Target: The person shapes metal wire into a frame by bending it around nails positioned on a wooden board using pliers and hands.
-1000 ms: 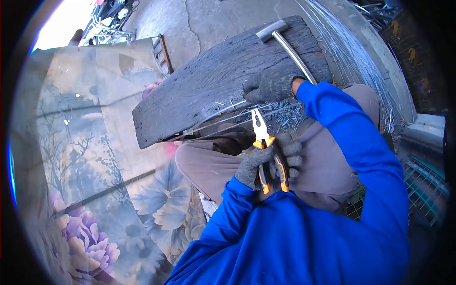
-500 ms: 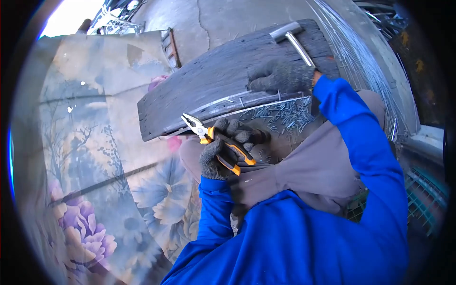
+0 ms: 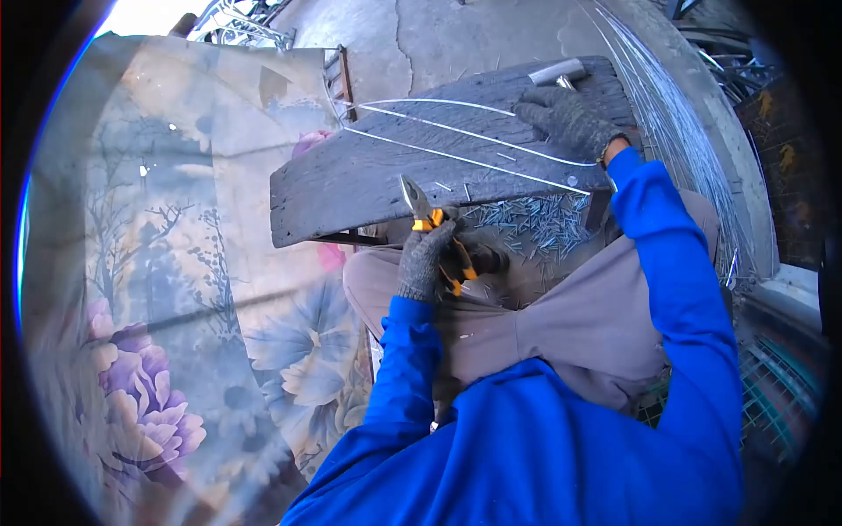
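Observation:
My left hand (image 3: 425, 254), in a grey knit glove, is closed around the combination pliers (image 3: 430, 219) with yellow-and-black handles. Their jaws point up and away, over the near edge of the dark wooden board (image 3: 351, 188). My gloved right hand (image 3: 570, 121) lies palm down over the board's right part, fingers stretched out to the left. It covers most of the hammer's handle; the hammer (image 3: 556, 72) shows its metal head just beyond. Several thin metal wires (image 3: 474, 138) lie across the board, the upper one reaching my right fingertips. Short cut pieces (image 3: 506, 157) lie near them.
Many short metal pieces (image 3: 535, 221) are heaped below the board's near edge. Long wires (image 3: 675, 123) run along the floor at the right. A flowered sheet (image 3: 175, 289) hangs at the left, and green wire mesh (image 3: 776, 386) stands at lower right.
My right hand has moved up onto the hammer's handle, its fingers stretching out. The wires now lie spread higher across the board. The pliers have turned more upright in my left hand.

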